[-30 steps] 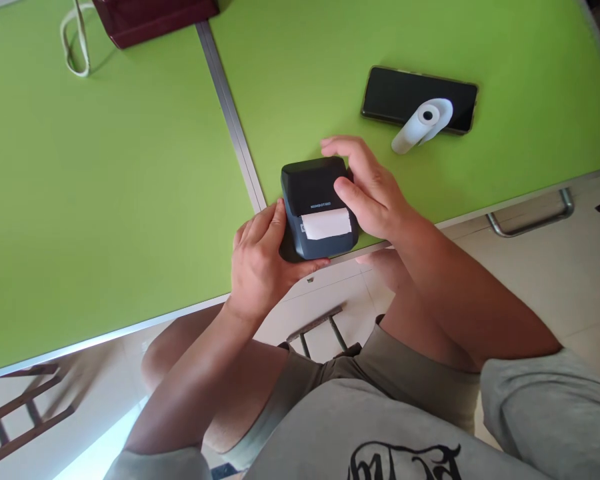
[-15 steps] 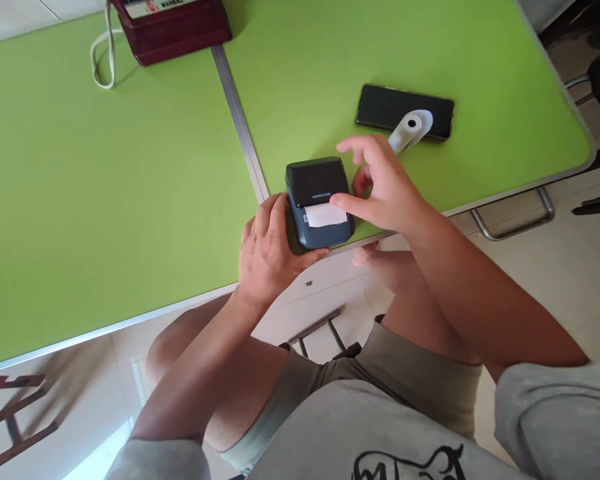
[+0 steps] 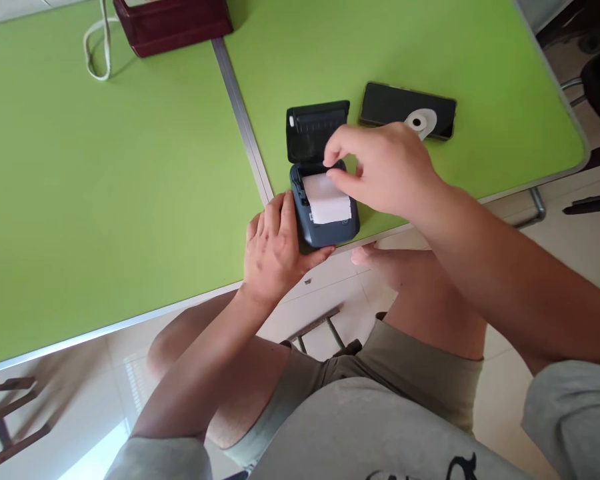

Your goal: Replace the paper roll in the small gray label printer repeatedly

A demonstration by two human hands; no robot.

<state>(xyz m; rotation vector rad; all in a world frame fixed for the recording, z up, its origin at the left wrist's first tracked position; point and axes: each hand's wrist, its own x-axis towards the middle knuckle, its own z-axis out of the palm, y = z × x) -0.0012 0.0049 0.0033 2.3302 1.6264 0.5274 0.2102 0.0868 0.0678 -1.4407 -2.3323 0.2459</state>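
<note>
Containing paper (image 3: 329, 205): lid-raised printer (image 3: 330, 235) | left fingers (image 3: 288, 215) clasping it | right fingers (image 3: 347, 185) parted above

We can read no text: the black lettering (image 3: 463, 467) on the grey short-sleeved cloth shirt (image 3: 375, 427) is cut off.

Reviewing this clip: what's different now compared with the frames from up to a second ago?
The printer's lid, closed before, has swung up and back away from the person, exposing more of the white paper. The right hand has shifted forward, its fingertips now above the opening. Unchanged: the left hand against the printer's left side, the phone and the paper roll.
</note>
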